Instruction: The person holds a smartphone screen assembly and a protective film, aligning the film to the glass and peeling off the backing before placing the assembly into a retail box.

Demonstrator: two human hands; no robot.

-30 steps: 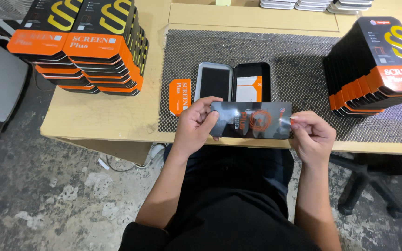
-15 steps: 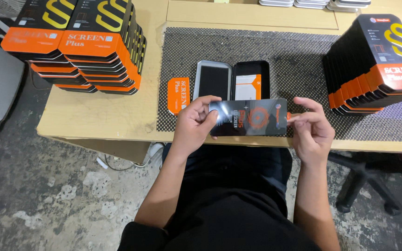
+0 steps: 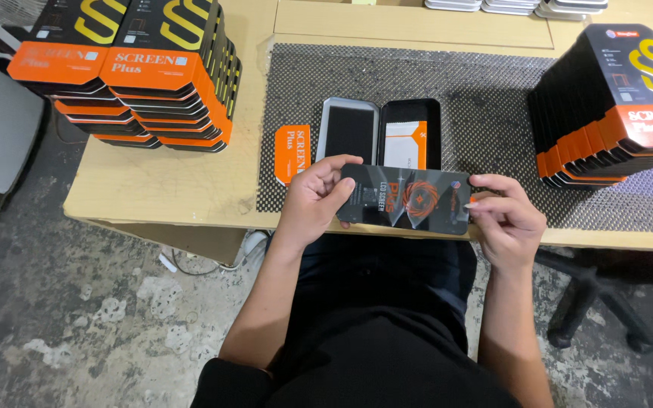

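I see both of my hands gripping a flat dark sleeve (image 3: 406, 200) with an orange round emblem, held level just above the near edge of the surface (image 3: 168, 189). My left hand (image 3: 313, 198) has its fingers curled over the sleeve's left end, thumb on the upper side, pinching it. My right hand (image 3: 504, 219) pinches the sleeve's right end between thumb and fingertips. Taking that sleeve as my landmark, an open tin case (image 3: 379, 132) lies just beyond it on the woven black mat (image 3: 485, 83), its two halves side by side, the right half holding a white and orange card. A small orange flap (image 3: 293, 153) lies beyond the sleeve's left end, at the mat's edge. Far to the left and beyond the sleeve stands a stack of black and orange boxes (image 3: 145, 72); to the right and beyond it a second such stack (image 3: 614, 106) sits on the mat. Well beyond the sleeve, at the far edge of the surface, I make out a row of pale flat tins (image 3: 515, 6).
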